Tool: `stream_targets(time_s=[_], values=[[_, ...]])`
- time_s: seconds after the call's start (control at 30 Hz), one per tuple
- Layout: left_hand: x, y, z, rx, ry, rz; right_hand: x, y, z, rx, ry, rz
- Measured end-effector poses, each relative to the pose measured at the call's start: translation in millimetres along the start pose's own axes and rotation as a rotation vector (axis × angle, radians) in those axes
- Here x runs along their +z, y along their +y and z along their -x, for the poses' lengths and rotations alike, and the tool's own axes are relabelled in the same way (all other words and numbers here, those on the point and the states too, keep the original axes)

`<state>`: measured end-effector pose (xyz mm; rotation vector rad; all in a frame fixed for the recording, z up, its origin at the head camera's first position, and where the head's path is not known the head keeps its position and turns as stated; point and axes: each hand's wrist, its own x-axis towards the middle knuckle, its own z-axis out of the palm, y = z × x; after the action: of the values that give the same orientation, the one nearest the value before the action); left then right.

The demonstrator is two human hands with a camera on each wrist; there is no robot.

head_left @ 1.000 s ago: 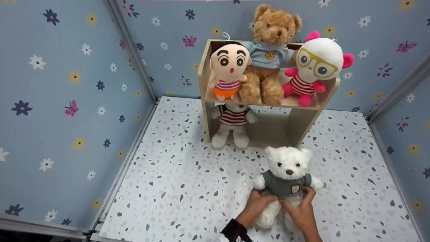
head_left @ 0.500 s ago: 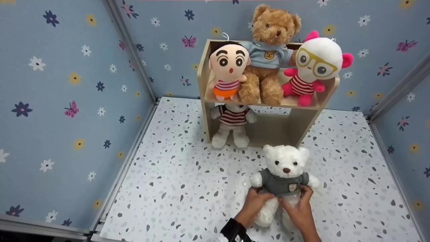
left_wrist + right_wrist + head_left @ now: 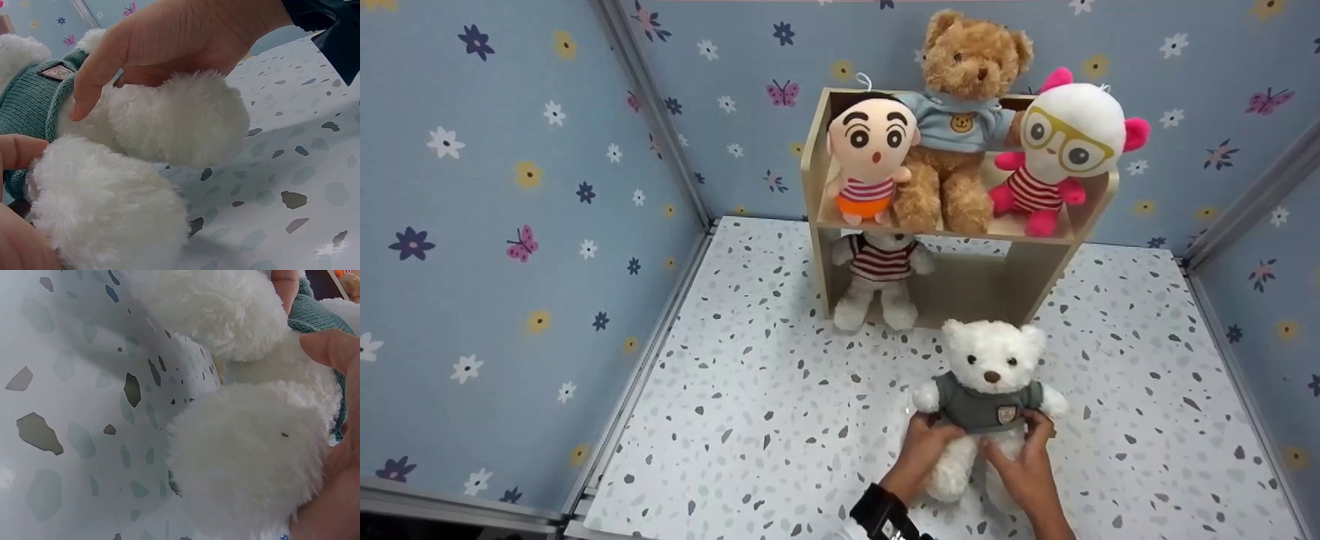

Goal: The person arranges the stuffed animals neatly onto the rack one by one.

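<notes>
A white teddy bear (image 3: 988, 367) in a grey-green sweater sits upright on the speckled floor (image 3: 750, 420), just in front of the wooden shelf (image 3: 1039, 262). My left hand (image 3: 928, 441) grips its waist on the left and my right hand (image 3: 1026, 454) grips it on the right. In the left wrist view the right hand (image 3: 169, 39) curls over a fluffy leg (image 3: 180, 118) beside the sweater (image 3: 28, 101). In the right wrist view the bear's legs (image 3: 253, 461) fill the frame, with my right hand (image 3: 337, 455) behind them.
The shelf's top tier holds a black-haired doll (image 3: 872, 150), a brown bear (image 3: 960, 112) and a pink-and-white doll with glasses (image 3: 1061, 142). A striped-shirt white bear (image 3: 879, 277) sits at the lower left. Flowered blue walls (image 3: 510, 225) close in three sides.
Both hands have carried the white bear a little farther from me, toward the shelf's lower opening. Their grip on its waist is the same.
</notes>
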<state>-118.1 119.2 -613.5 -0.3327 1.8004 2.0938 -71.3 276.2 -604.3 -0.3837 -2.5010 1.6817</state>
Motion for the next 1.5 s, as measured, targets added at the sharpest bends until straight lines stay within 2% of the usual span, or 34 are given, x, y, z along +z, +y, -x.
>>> stream_targets(time_s=[0.13,0.33,0.53,0.8,0.93,1.13,1.5], values=[[-0.1,0.2,-1.4,0.019,-0.014,0.037,0,0,0,-0.031,0.000,0.002],[-1.5,1.3,-2.8,-0.015,-0.018,0.073,0,-1,-1,-0.027,0.000,-0.013],[-5.7,1.5,-6.4,-0.022,-0.018,0.077,0,-2,0,0.003,-0.007,0.006],[-15.8,6.1,-15.2,0.011,-0.033,0.116,-1,1,2,0.076,-0.031,-0.032],[-18.8,9.4,-18.0,0.007,-0.041,0.116,-1,1,3,0.110,-0.055,-0.042],[-19.0,12.7,-19.2,0.015,-0.029,0.121,-1,4,3,0.122,-0.072,-0.015],[-21.5,14.0,-19.6,-0.026,-0.036,0.144,-1,8,2,0.177,-0.102,0.026]])
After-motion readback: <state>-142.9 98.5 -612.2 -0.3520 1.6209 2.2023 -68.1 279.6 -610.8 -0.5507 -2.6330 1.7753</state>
